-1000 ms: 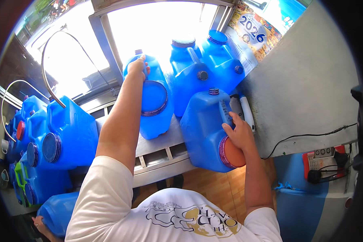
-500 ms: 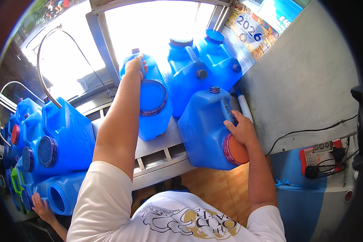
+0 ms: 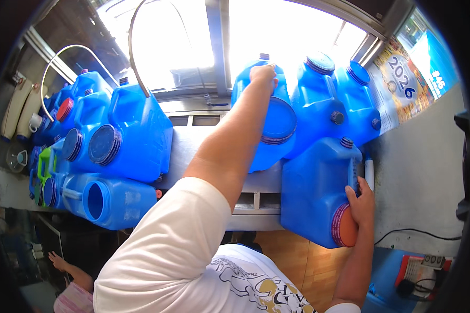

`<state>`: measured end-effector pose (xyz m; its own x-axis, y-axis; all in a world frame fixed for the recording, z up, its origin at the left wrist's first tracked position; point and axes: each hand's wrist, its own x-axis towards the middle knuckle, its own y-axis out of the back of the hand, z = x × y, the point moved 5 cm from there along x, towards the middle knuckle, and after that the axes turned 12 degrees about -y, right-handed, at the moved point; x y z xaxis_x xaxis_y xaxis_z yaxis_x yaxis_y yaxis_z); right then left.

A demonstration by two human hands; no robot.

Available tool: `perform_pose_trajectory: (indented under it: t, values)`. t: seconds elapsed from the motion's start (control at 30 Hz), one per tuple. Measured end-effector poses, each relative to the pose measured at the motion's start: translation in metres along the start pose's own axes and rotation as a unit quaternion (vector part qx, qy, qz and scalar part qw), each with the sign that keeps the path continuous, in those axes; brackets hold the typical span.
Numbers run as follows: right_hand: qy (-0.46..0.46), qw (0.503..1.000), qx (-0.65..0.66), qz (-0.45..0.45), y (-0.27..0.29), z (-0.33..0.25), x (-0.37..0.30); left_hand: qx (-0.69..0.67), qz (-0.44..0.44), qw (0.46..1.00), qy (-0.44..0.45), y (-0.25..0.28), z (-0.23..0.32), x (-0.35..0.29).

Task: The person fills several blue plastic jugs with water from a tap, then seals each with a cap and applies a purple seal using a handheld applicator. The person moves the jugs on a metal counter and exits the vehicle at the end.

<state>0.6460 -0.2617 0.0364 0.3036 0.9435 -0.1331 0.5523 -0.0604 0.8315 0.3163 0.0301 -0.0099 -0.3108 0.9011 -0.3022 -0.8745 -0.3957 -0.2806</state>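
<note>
My left hand [image 3: 263, 76] is closed round the handle of a blue water jug [image 3: 277, 122] standing on the metal counter by the window. This jug has a small dark cap on top and a wide blue lid facing me. Nearer me and to the right, another blue water jug [image 3: 313, 182] with an orange lid [image 3: 344, 225] overhangs the counter's front edge. Against its handle and the lid's rim lies my right hand [image 3: 361, 202], thumb and fingers bent round the handle's lower end. Its palm side is hidden.
Two more blue jugs [image 3: 318, 99] [image 3: 356, 96] stand at the back right, beside a wall calendar [image 3: 402, 83]. Several jugs are grouped at the left, with a curved hose [image 3: 131, 41] over one [image 3: 141, 120]. An uncapped jug [image 3: 117, 201] lies before them. Another person's hand [image 3: 57, 261] shows lower left.
The view has swung left, so everything sits further right in the picture. Both my hands keep their places on the two jugs. The other person's hand has left the jugs at the left.
</note>
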Motion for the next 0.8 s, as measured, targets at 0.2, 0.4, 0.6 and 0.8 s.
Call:
perform_pose_trajectory:
  t: [0.2,0.4,0.6,0.8]
  values:
    - [0.014,1.000,0.000,0.007,-0.001,0.003,0.004,0.006,0.017,1.000,0.004,0.002,0.006,-0.001]
    - [0.014,1.000,0.010,0.002,0.000,0.012,0.005,0.069,-0.014,0.997,-0.027,0.006,0.011,-0.003]
    - [0.028,0.999,-0.019,0.017,0.005,0.010,0.001,0.506,-0.034,0.804,-0.311,-0.003,0.051,-0.086]
    - [0.077,0.996,0.033,0.010,-0.010,0.039,0.029,0.689,-0.084,0.581,-0.425,0.009,0.001,-0.210]
